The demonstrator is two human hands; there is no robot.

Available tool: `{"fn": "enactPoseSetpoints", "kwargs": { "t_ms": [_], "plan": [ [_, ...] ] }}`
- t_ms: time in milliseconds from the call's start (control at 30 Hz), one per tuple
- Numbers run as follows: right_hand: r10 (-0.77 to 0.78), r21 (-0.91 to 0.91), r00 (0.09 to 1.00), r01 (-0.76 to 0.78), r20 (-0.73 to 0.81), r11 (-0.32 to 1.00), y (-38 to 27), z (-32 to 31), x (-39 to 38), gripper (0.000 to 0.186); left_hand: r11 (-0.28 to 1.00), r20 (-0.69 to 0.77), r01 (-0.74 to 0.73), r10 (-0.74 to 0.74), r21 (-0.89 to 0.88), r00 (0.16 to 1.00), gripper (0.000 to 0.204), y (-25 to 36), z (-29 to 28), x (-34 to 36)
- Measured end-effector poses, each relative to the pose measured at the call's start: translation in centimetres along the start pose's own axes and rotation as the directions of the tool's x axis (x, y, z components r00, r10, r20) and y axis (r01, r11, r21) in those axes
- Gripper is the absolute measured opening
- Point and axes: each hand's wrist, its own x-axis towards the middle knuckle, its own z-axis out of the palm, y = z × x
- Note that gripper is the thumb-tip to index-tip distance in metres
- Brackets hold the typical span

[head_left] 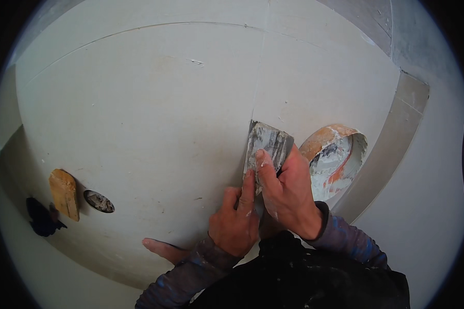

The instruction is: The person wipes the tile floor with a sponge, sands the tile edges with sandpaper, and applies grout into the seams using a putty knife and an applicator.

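In my right hand (291, 190) is a flat, wide scraper (265, 147) smeared with white and grey paste. The thumb presses on its face and the other fingers go round behind its right edge. My left hand (234, 224) meets it at the lower end, index finger stretched along the blade's left edge and the other visible fingers curled. Part of the left fingers' grip is hidden. Just right of my right hand, an orange-brown tub (325, 138) lies tilted toward me, its inside coated with wet white paste.
Large pale tiles (154, 118) with thin joints spread around me, bordered by a darker strip (386, 149) at right. At left are a round hole (99, 201), a yellowish-brown flat piece (64, 194) and a dark bundle (44, 219). My bare foot (162, 250) shows near the lower edge.
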Motion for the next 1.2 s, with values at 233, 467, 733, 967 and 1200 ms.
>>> {"fn": "enactPoseSetpoints", "kwargs": {
  "t_ms": [233, 467, 733, 967, 1200],
  "plan": [
    [0.025, 0.086, 0.998, -0.02, -0.061, 0.996, -0.1, 0.2, 0.5, 0.023, 0.999, 0.033, -0.038, 0.038, 0.004, 0.999, 0.079, 0.4, -1.4, 1.4],
    [0.012, 0.076, 0.998, -0.007, -0.056, 0.997, 0.0, 0.3, 0.3, 0.023, 1.0, 0.037, -0.011, 0.01, 0.022, 0.999, 0.077, 1.0, -1.4, 0.9],
    [0.038, 0.127, 0.998, -0.031, -0.051, 0.991, -0.2, 0.2, 0.5, 0.023, 0.999, 0.029, -0.033, 0.032, 0.024, 0.999, 0.078, 1.0, -1.8, 1.2],
    [0.008, 0.1, 0.996, 0.001, -0.085, 0.995, -0.1, -0.1, -0.3, 0.024, 0.999, 0.064, -0.038, 0.037, 0.022, 0.997, 0.079, 1.4, -1.9, 0.5],
    [-0.044, 0.087, 0.999, 0.046, -0.015, 0.995, -0.1, -0.6, 0.2, 0.024, 1.0, 0.027, 0.015, -0.015, 0.013, 1.0, 0.075, 1.8, -0.7, 0.0]
  ]
}}
